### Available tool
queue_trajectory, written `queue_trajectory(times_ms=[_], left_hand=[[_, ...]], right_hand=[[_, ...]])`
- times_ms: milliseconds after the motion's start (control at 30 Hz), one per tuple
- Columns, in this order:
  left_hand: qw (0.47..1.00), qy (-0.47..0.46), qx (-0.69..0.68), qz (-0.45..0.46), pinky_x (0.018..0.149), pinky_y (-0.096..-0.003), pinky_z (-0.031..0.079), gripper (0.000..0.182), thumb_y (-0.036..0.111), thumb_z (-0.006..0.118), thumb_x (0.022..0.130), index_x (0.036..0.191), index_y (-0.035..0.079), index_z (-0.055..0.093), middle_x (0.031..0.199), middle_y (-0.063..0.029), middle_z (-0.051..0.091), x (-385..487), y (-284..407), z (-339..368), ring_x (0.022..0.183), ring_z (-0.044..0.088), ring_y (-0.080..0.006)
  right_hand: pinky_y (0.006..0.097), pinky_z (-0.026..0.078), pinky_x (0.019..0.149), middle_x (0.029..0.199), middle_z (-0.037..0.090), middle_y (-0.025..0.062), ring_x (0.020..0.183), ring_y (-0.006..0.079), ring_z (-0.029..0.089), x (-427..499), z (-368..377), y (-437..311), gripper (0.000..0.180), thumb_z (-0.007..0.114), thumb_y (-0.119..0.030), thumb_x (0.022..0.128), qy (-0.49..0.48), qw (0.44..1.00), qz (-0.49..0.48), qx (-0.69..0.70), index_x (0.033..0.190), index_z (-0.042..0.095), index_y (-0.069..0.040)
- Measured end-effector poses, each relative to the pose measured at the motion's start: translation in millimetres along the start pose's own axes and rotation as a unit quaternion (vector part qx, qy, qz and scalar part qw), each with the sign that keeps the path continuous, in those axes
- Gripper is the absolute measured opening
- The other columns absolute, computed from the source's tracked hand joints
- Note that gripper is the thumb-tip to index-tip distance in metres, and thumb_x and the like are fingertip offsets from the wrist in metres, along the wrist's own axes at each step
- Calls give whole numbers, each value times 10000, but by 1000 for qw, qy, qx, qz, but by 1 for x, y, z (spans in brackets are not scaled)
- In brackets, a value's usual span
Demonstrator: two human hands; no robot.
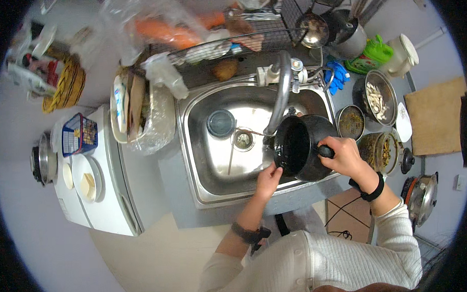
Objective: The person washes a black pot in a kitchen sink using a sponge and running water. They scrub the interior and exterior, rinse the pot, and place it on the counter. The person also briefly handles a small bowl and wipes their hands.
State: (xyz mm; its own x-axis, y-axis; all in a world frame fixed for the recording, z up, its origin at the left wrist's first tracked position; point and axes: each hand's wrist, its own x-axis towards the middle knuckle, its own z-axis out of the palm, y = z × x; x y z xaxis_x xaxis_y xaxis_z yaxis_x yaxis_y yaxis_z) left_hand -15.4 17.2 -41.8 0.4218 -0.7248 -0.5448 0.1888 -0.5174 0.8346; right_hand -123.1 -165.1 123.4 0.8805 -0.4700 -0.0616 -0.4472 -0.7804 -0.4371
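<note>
A black cooking pot is tilted over the right side of the stainless steel sink, its mouth facing left beside the curved metal faucet spout. My right hand grips the pot's black knob-like handle. At the lower part of the rim, my left hand holds the pot with thumb and fingers. The pot's inside is dark, so its contents cannot be told. In the basin lie a round, bluish-grey lid or bowl and a thin stick, near the drain strainer.
Right of the sink stand a bowl of sliced mushrooms, a bowl of soaking food, a glass jar and a black lid. A plastic-lined container stands left. Behind is a wire rack.
</note>
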Motion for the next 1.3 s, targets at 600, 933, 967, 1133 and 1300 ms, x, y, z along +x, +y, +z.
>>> queue_trajectory(times_ms=[600, 933, 967, 1133, 1300], left_hand=[[937, -198, -258, -131, 380, -252, 376, 213, 196, 487, 864, 908, 19, 597, 603, -57, 572, -26, 24, 54, 448, 496, -106], [937, -205, -277, -62, 388, -266, 364, 273, 241, 476, 864, 739, 22, 580, 595, -65, 593, -25, 30, 45, 437, 495, -118], [942, -206, -261, -49, 393, -267, 369, 273, 239, 473, 865, 740, 21, 580, 601, -67, 595, -23, 28, 45, 442, 498, -119], [925, -241, -286, -74, 420, -261, 398, 258, 230, 463, 866, 780, 22, 591, 628, -69, 606, -16, 20, 38, 485, 526, -117], [931, -212, -292, -54, 448, -249, 408, 245, 247, 503, 852, 872, 37, 626, 646, -49, 603, -23, 14, 25, 519, 534, -110]], right_hand=[[377, 509, 632, 772, 650, 113, 745, 277, 642, 65, -13, -151, 157, 505, -156, 765, -418, 797, -135, -415, 774, 640, -77], [390, 506, 645, 787, 644, 121, 759, 283, 633, 73, -29, -184, 167, 523, -179, 759, -408, 799, -127, -423, 837, 633, -82], [391, 504, 641, 777, 642, 119, 749, 281, 631, 72, -33, -184, 176, 535, -188, 755, -402, 803, -134, -419, 862, 629, -84], [384, 489, 609, 705, 615, 123, 679, 300, 604, 66, -54, -177, 356, 624, -234, 702, -350, 845, -141, -379, 1035, 600, -111], [395, 488, 627, 728, 615, 139, 696, 315, 597, 59, -71, -165, 396, 647, -234, 688, -326, 877, -87, -341, 1062, 594, -114]])
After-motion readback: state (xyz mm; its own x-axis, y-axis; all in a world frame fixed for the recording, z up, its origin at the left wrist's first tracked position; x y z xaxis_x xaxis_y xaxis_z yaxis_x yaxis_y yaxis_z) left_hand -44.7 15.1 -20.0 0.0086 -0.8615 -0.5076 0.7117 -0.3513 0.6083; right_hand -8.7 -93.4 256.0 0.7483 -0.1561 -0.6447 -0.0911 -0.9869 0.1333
